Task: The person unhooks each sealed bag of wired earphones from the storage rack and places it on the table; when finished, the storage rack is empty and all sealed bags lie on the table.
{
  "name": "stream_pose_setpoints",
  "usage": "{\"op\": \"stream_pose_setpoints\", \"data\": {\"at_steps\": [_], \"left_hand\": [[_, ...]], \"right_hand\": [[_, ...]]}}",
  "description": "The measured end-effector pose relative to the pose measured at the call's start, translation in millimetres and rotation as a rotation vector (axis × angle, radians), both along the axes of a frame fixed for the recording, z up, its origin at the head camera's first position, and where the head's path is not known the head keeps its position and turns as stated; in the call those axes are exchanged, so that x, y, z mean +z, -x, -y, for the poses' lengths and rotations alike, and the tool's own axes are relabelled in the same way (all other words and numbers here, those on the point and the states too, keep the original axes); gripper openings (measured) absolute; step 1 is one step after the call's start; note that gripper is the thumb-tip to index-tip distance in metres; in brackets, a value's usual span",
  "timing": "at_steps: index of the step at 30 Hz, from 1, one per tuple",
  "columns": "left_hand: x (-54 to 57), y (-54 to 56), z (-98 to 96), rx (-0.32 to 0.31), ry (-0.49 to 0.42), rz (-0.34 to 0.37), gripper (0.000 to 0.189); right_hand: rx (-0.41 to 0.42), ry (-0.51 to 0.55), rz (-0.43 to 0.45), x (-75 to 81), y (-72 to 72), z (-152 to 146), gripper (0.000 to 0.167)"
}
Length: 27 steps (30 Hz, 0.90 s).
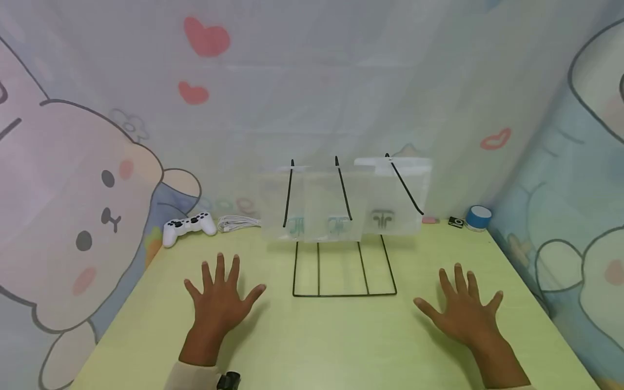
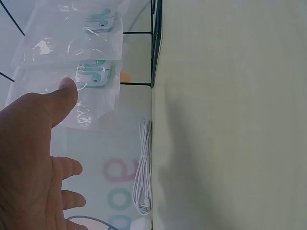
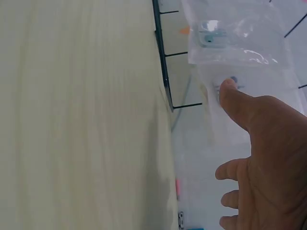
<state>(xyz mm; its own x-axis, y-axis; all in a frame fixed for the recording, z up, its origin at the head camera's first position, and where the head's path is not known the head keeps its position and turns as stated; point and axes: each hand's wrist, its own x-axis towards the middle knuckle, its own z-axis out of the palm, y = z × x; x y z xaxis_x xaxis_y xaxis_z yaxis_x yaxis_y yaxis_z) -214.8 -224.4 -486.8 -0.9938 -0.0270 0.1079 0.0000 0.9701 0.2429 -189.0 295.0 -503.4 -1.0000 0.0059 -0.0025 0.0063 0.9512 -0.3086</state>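
1. Three clear bags (image 1: pixel 322 195) hang side by side from a black wire rack (image 1: pixel 344 296) at the back of the table (image 1: pixel 341 346). We cannot tell whether more hang behind them.
2. We count one earphone set in each: two teal sets (image 1: pixel 338 225) and one dark set (image 1: pixel 383 219), the dark one in the right bag (image 1: pixel 407 187).
3. The single rack has three hooks (image 1: pixel 344 192), one to each bag, and its wire base lies in front of them.
4. Two hands hang over the table, apart from everything: the left hand (image 1: pixel 220 303) to the left of the base, the right hand (image 1: pixel 468 317) to its right. All fingers are straight and spread, pinching nothing.
5. We judge the step in hand to be a ready pose, with no bag gripped. Handling one next would call for reaching forward, pinching it near the top and easing it along its hook, without tugging the thin plastic.
6. Farther left we see one white game controller (image 1: pixel 190 227) beside one bundled white cable (image 1: pixel 239 222).
7. Farther right are one small pink item (image 1: pixel 430 220), one small black item (image 1: pixel 456 222) and one blue-and-white round item (image 1: pixel 479 218), none of which we can name surely.
8. Behind hangs the printed backdrop (image 1: pixel 312 108), with two solid red hearts (image 1: pixel 207 40).
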Motion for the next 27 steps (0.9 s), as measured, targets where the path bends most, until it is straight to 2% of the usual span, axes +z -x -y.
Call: {"op": "stream_pose_setpoints", "data": {"at_steps": [3, 6, 12, 21, 27], "left_hand": [[5.1, 6.5, 0.9, -0.006, -0.004, -0.017, 0.106], [10.2, 17.8, 0.5, -0.014, -0.019, -0.027, 0.106], [16.0, 39.8, -1.7, -0.027, -0.114, -0.045, 0.104], [2.7, 77.9, -5.7, -0.109, -0.276, -0.076, 0.102], [-5.1, 94.8, -10.3, -0.146, -0.364, -0.099, 0.102]], "right_hand": [[0.040, 0.028, 0.010, 1.9, 8.5, 5, 0.112], [0.071, 0.052, 0.020, 1.5, 19.8, 9, 0.109], [0.138, 0.113, 0.035, -5.0, 40.5, 18, 0.104], [0.202, 0.173, 0.049, -17.5, 61.4, 26, 0.098], [0.263, 0.228, 0.066, -27.3, 68.8, 28, 0.091]]}}
